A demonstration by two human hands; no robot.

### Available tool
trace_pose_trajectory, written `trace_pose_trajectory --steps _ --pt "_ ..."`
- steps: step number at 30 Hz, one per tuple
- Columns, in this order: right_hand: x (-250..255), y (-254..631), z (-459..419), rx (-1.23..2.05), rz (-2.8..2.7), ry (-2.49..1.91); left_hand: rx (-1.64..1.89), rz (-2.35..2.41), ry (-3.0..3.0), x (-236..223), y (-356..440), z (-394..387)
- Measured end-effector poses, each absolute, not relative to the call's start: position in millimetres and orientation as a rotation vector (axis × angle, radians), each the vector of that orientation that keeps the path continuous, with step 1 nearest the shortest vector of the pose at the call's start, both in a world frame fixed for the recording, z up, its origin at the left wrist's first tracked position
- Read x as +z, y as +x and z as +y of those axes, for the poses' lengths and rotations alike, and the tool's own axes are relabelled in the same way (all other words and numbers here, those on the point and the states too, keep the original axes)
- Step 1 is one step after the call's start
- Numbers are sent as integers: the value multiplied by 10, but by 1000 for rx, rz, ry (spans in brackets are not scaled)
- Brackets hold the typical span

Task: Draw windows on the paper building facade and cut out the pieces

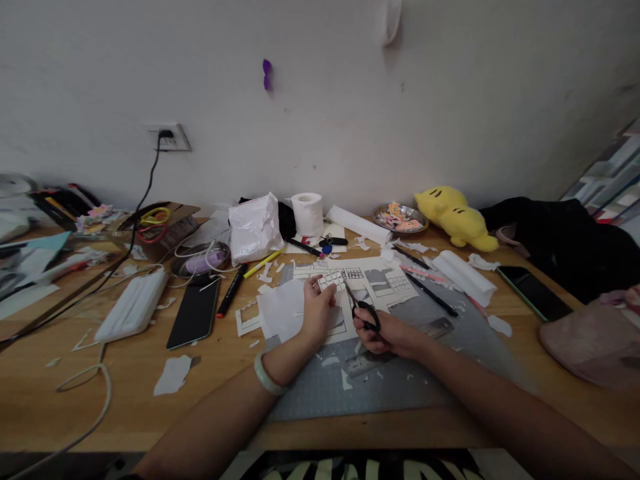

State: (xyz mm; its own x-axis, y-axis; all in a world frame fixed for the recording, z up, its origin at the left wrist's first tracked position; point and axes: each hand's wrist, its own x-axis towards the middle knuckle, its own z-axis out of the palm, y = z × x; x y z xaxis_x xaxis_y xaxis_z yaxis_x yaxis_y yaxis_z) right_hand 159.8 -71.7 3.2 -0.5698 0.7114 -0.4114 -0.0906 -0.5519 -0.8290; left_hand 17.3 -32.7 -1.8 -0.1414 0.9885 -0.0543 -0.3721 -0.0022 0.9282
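A small piece of white paper printed with black-outlined rounded shapes (332,281) is pinched in my left hand (319,310), raised over the mat. My right hand (376,331) has its fingers through the black handles of a pair of scissors (369,316). The scissor blades point up and left, beside the right edge of the paper piece; I cannot tell whether they touch it. Printed sheets (380,279) lie behind and under both hands on a grey cutting mat (320,393). A metal ruler (367,362) rests partly beneath my right hand.
Paper scraps litter the wooden table (220,400). Left are a dark phone (194,313), a black marker (232,291) and a white power bank (133,308) with cables. Behind stand a paper roll (307,215) and a metal dish (400,219). A yellow plush toy (457,217) lies right.
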Motion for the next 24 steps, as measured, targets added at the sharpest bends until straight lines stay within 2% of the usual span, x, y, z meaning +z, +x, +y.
trace_pose_trajectory --steps 24 --pt "52 1613 -717 2161 -1141 -1105 1570 1079 860 -38 152 -308"
